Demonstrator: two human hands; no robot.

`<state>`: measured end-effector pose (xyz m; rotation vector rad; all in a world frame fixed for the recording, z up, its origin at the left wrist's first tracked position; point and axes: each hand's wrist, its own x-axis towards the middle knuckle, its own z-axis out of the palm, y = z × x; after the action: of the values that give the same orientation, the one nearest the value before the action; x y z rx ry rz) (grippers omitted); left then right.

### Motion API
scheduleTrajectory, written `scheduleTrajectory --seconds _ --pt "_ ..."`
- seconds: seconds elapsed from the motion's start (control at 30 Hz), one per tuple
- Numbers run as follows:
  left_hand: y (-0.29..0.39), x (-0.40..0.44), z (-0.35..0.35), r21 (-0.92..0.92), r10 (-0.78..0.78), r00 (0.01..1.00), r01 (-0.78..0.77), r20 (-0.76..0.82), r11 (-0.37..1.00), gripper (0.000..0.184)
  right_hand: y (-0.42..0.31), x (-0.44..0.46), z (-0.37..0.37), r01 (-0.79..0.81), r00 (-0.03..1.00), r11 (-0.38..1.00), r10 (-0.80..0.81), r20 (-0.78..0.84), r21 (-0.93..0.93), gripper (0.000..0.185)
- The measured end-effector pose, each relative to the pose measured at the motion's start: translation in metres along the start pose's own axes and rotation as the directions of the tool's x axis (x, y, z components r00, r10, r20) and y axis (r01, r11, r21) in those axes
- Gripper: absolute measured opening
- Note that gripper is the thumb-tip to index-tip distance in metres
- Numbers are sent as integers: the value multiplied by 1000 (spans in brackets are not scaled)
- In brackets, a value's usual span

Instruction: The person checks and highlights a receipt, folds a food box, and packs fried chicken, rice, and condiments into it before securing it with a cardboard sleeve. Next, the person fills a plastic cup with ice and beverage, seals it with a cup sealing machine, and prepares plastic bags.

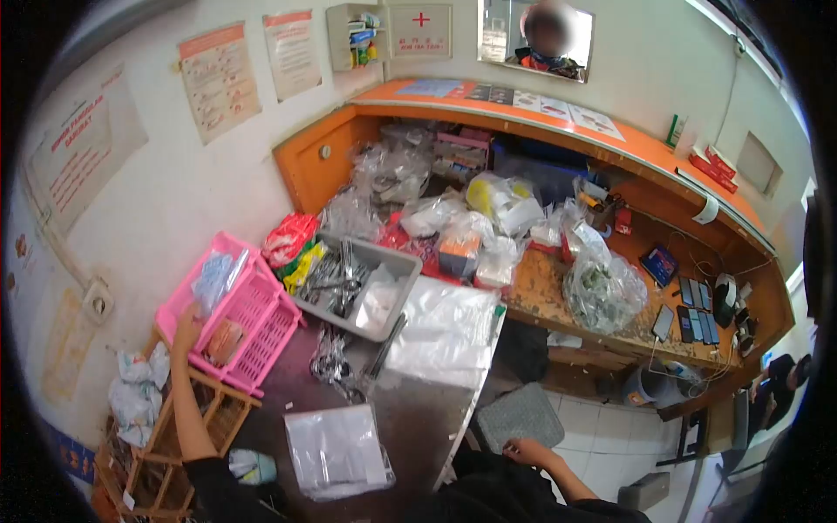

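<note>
My left hand (188, 328) reaches into the pink plastic basket (253, 370) at the left. Its fingers are partly hidden near a bluish plastic bundle (216, 277), and whether they grip it cannot be made out. My right hand (523, 451) hangs low beside the table, its fingers curled; nothing can be made out in them. Right of the basket stands a grey tub (397, 307) with metal cutlery (331, 277) in it. Stacks of clear plastic bags (445, 331) lie on the dark table, another stack (336, 449) nearer to me.
An orange counter (558, 292) holds plastic-wrapped bundles (602, 288) and several phones (697, 301). A wooden rack (187, 436) stands at lower left. Below is a grey stool (520, 417). A person (772, 388) is at the far right edge.
</note>
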<state>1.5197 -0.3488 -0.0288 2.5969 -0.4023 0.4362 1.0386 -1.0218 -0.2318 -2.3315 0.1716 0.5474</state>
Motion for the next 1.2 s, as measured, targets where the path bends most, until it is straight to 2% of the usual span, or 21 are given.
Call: scheduleTrajectory --seconds 0.03,0.1,0.13,0.2,0.27,0.33,0.37,0.4,0.43,0.5,0.53,0.6,0.67,0.73,0.83,0.9,0.97,1.1,1.13,1.17,1.2 --pt "-10 2 3 48 75 997 -75 5 996 44 -8 12 -9 10 1000 1000 -10 -16 5 32" --pt "1 -3 0 90 64 998 -63 -8 994 40 -25 36 -28 105 986 991 -93 141 -80 32" --pt "7 -5 0 95 64 998 -63 -16 994 40 -7 62 -23 241 959 970 -234 160 -23 32" --pt "17 -1 2 86 -80 994 85 -68 993 36 -15 105 -51 295 934 955 -281 220 -36 32" --pt "16 -2 7 170 -72 989 93 -129 981 31 -21 144 -84 337 904 941 -314 290 -31 33" --pt "18 7 5 265 -65 986 103 -151 959 27 -20 178 -112 330 928 944 -322 184 -9 31" --pt "28 7 1 312 -146 970 202 -195 928 23 -17 189 -131 376 917 927 -375 138 23 29" --pt "36 3 1 361 -227 946 300 -231 883 20 -12 202 -143 312 943 949 -303 137 -53 26" --pt "35 -6 1 391 -253 952 302 -172 869 20 -8 210 -157 308 948 951 -303 102 -40 24" --pt "26 -3 -3 180 -202 915 277 -348 944 13 10 223 -179 435 898 900 -433 -73 16 20" --pt "30 -1 -10 194 -213 921 285 -325 939 13 23 227 -187 439 897 897 -433 -90 47 20" --pt "42 7 -39 458 -280 924 373 -260 807 10 33 231 -211 433 900 897 -425 -99 88 20" --pt "41 20 -72 584 -274 941 339 -201 737 6 31 227 -245 207 977 967 -211 11 150 22" --pt "50 36 -114 619 -240 966 246 -96 746 7 46 236 -262 179 982 966 -186 24 186 22" --pt "48 47 -164 669 -260 961 253 -92 699 12 65 255 -285 137 990 966 -139 -7 217 21" --pt "69 62 -176 814 -169 979 188 -112 549 17 71 266 -298 108 994 968 -107 -19 225 21" --pt "78 72 -174 814 -244 961 247 -134 526 17 70 280 -312 20 998 969 -6 -57 246 21" --pt "66 88 -178 793 -326 917 370 -229 485 21 85 302 -324 45 993 944 -8 -114 327 20" --pt "22 86 -209 782 -430 889 380 -160 495 23 81 305 -336 92 985 963 -50 -167 254 20" --pt "7 82 -213 785 -430 891 367 -143 499 23 78 309 -347 139 971 974 -99 -217 178 20" --pt "3 80 -215 758 -404 909 334 -102 560 22 74 311 -355 131 961 970 -73 -266 207 19"
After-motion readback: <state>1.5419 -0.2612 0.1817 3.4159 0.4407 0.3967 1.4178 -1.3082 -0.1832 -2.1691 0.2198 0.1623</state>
